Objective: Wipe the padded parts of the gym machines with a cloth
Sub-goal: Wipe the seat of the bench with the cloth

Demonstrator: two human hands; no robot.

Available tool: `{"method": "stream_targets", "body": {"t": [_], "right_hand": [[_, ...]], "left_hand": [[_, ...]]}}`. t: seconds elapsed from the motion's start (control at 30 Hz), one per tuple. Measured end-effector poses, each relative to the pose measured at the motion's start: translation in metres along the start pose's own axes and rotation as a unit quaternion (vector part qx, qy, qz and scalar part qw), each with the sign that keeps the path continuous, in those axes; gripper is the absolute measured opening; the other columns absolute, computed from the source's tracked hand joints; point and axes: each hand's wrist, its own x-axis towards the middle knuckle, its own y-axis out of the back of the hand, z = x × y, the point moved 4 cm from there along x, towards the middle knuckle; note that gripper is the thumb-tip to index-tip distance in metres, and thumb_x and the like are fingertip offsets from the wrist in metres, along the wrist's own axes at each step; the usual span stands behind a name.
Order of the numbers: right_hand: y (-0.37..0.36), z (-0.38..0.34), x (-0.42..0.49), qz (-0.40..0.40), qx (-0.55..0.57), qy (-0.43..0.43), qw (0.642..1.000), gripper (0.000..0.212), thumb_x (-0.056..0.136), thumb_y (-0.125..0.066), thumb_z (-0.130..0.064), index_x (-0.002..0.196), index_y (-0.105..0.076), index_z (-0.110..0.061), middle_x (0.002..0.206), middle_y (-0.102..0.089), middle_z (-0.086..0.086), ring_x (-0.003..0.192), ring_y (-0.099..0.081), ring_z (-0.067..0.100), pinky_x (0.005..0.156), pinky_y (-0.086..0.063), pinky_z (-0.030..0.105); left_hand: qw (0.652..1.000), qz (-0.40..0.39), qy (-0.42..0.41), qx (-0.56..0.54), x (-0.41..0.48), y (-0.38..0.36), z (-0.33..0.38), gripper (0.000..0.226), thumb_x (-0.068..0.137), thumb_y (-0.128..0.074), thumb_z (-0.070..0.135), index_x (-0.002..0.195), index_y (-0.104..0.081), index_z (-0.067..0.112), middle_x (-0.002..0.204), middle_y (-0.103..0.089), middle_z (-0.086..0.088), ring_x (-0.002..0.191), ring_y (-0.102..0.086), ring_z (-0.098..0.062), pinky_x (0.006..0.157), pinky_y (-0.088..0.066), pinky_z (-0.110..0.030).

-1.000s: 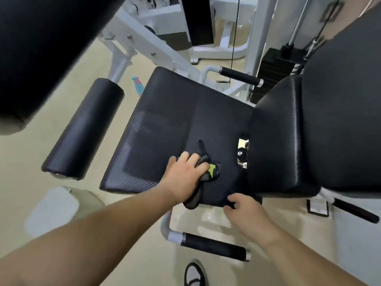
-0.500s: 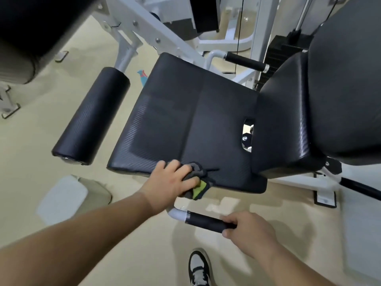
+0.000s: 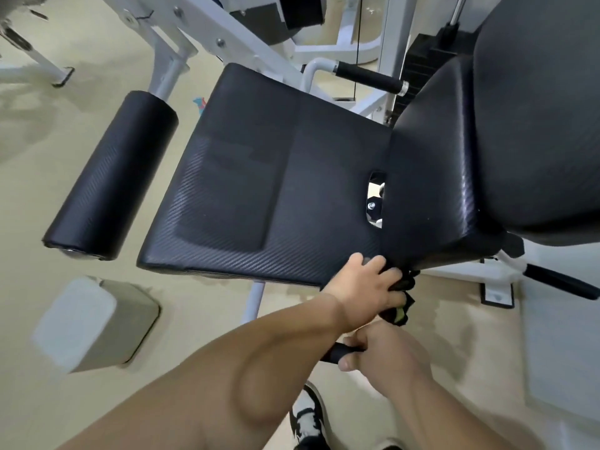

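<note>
Left hand (image 3: 367,284) at near right corner of seat pad (image 3: 259,190), where it meets the backrest pad (image 3: 454,177); fingers curled round a dark cloth (image 3: 401,311), mostly hidden under the hand, with only a bunched black end and a yellow-green patch hanging below the pad edge. Right hand (image 3: 383,355) just below, wrapped round a black handle grip (image 3: 336,350); only a short stub shows past the left forearm. Roller pad (image 3: 110,177) left of the seat, apart from it; backrest top cut off by the frame; black-and-white shoe (image 3: 306,417) partly hidden beneath the forearm.
</note>
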Motion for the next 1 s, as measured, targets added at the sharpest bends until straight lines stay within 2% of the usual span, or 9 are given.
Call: {"method": "stream_targets", "body": {"t": [0.13, 0.27, 0.4, 0.53, 0.6, 0.73, 0.8, 0.87, 1.0], "right_hand": [[0.005, -0.007, -0.007, -0.013, -0.033, -0.005, 0.999, 0.034, 0.080, -0.079, -0.048, 0.113, -0.076, -0.041, 0.096, -0.071, -0.014, 0.090, -0.063, 0.015, 0.066, -0.041, 0.026], [0.012, -0.028, -0.014, -0.033, -0.097, -0.009, 0.995, 0.023, 0.087, -0.075, -0.033, 0.109, -0.073, -0.029, 0.100, -0.071, -0.006, 0.096, -0.068, 0.019, 0.083, -0.054, 0.030], [0.009, -0.058, -0.026, -0.033, -0.213, 0.020, 0.976, 0.024, 0.098, -0.061, -0.020, 0.121, -0.063, -0.025, 0.108, -0.063, -0.004, 0.107, -0.066, 0.020, 0.079, -0.046, 0.029], [0.004, -0.075, -0.040, -0.043, -0.177, 0.037, 0.983, 0.030, 0.100, -0.054, -0.029, 0.129, -0.057, -0.028, 0.113, -0.062, -0.006, 0.111, -0.065, 0.021, 0.086, -0.053, 0.032], [0.006, -0.078, -0.043, -0.033, -0.118, 0.055, 0.991, 0.038, 0.102, -0.050, -0.032, 0.139, -0.053, -0.028, 0.130, -0.063, -0.005, 0.118, -0.063, 0.021, 0.095, -0.054, 0.036], [0.019, -0.084, -0.051, -0.023, 0.049, 0.033, 0.998, 0.040, 0.101, -0.050, -0.032, 0.141, -0.058, -0.032, 0.133, -0.064, -0.003, 0.114, -0.064, 0.021, 0.094, -0.052, 0.032], [0.031, -0.087, -0.061, -0.017, 0.115, 0.013, 0.993, 0.017, 0.099, -0.052, -0.030, 0.102, -0.068, -0.035, 0.101, -0.065, -0.007, 0.092, -0.063, 0.019, 0.079, -0.049, 0.028], [0.044, -0.091, -0.078, -0.005, 0.142, 0.018, 0.990, 0.033, 0.098, -0.053, -0.025, 0.065, -0.054, -0.026, 0.071, -0.050, -0.011, 0.070, -0.051, 0.015, 0.063, -0.040, 0.027], [0.077, -0.088, -0.126, -0.011, 0.169, 0.024, 0.985, 0.043, 0.095, -0.053, -0.027, 0.053, -0.057, -0.029, 0.062, -0.049, -0.008, 0.061, -0.046, 0.015, 0.057, -0.036, 0.026]], "left_hand": [[0.999, 0.040, -0.002, 0.018, -0.050, 0.001, -0.037, 0.051, 0.090, -0.056, 0.020, 0.135, -0.054, 0.043, 0.125, -0.052, 0.001, 0.099, -0.041, -0.027, 0.072, -0.034, -0.040], [0.996, 0.035, 0.079, 0.029, -0.153, -0.005, -0.095, 0.055, 0.084, -0.061, 0.018, 0.135, -0.049, 0.037, 0.126, -0.056, -0.006, 0.098, -0.051, -0.033, 0.073, -0.042, -0.042], [0.960, 0.059, 0.273, 0.003, -0.256, 0.003, -0.163, 0.050, 0.087, -0.074, 0.032, 0.132, -0.052, 0.035, 0.122, -0.060, -0.006, 0.093, -0.053, -0.034, 0.069, -0.047, -0.043], [0.754, 0.084, 0.632, -0.156, -0.293, 0.005, -0.197, 0.040, 0.096, -0.058, 0.034, 0.135, -0.048, 0.031, 0.130, -0.048, -0.011, 0.108, -0.046, -0.040, 0.084, -0.049, -0.052], [0.691, 0.081, 0.685, -0.215, -0.290, 0.001, -0.187, 0.039, 0.099, -0.049, 0.031, 0.138, -0.043, 0.031, 0.133, -0.043, -0.014, 0.113, -0.043, -0.041, 0.088, -0.047, -0.053], [0.737, 0.068, 0.649, -0.176, -0.271, 0.002, -0.127, 0.030, 0.099, -0.051, 0.026, 0.128, -0.046, 0.030, 0.136, -0.038, -0.012, 0.110, -0.038, -0.037, 0.080, -0.045, -0.047], [0.753, 0.015, 0.612, -0.240, -0.252, 0.000, -0.090, 0.030, 0.097, -0.054, 0.025, 0.124, -0.044, 0.029, 0.135, -0.036, -0.009, 0.110, -0.040, -0.035, 0.078, -0.046, -0.045], [0.766, -0.102, 0.547, -0.322, -0.230, -0.001, -0.055, 0.040, 0.094, -0.056, 0.021, 0.129, -0.042, 0.032, 0.134, -0.038, -0.007, 0.115, -0.043, -0.032, 0.082, -0.049, -0.045], [0.759, -0.068, 0.530, -0.373, -0.213, 0.041, -0.039, 0.037, 0.095, -0.053, 0.024, 0.129, -0.046, 0.035, 0.126, -0.044, -0.003, 0.113, -0.048, -0.030, 0.077, -0.046, -0.038]]}}
